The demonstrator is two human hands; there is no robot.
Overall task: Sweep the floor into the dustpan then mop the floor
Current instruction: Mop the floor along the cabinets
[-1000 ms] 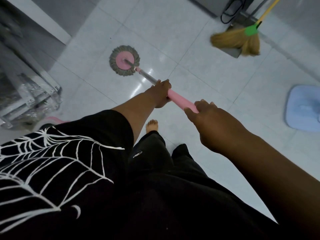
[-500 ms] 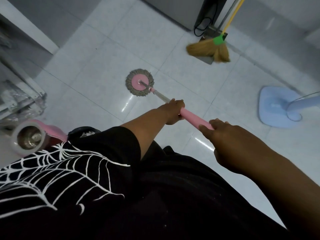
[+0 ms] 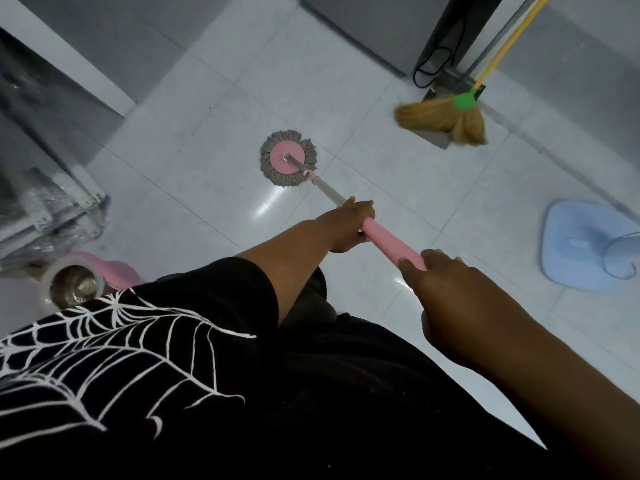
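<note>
Floor (image 3: 214,84) tiles are smooth, glossy white and throw glare. The mop head (image 3: 277,174) is shaggy grey cloth strands round a smooth pink plastic centre. The mop handle (image 3: 388,240) goes from shiny metal to matt pink grip. The broom (image 3: 440,117) bristles look like dry straw. The blue fan base (image 3: 571,244) is smooth plastic.

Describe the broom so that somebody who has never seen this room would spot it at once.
Look to the far right of the white tiled floor, where a dark upright panel stands. Propped there is the straw-coloured broom, its bristles over a grey dustpan. Unlike the pink-handled round mop, it has a yellow stick and a bright green collar.
</note>
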